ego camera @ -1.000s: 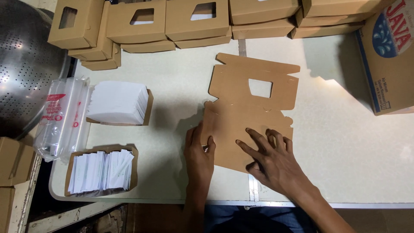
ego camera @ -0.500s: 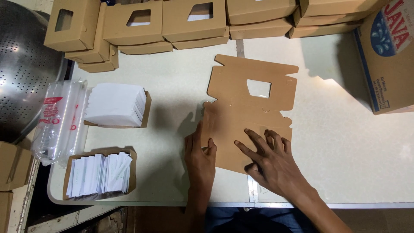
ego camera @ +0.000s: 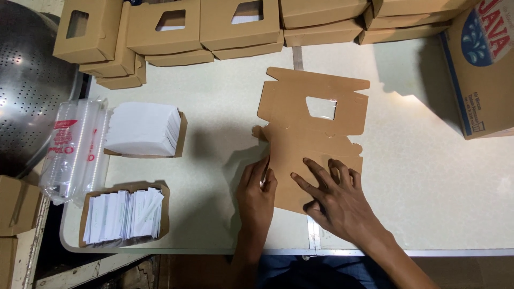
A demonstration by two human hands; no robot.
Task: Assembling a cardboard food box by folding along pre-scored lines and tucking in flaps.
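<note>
A flat, unfolded brown cardboard box blank (ego camera: 310, 123) with a clear window cut-out lies on the pale table (ego camera: 214, 118). My right hand (ego camera: 334, 200) rests palm down on the blank's near half, fingers spread. My left hand (ego camera: 256, 192) sits at the blank's left edge, fingers upright against its side flap, thumb touching the cardboard.
Folded window boxes (ego camera: 176, 27) line the table's far edge. A stack of white paper (ego camera: 142, 128), a low tray of white packets (ego camera: 123, 214) and a bag of clear plastic cups (ego camera: 75, 147) are at left. A perforated metal bowl (ego camera: 27, 80) is far left, a printed carton (ego camera: 482, 64) at right.
Both hands stay on the blank. The left hand has shifted slightly along the left edge; the blank lies in the same place.
</note>
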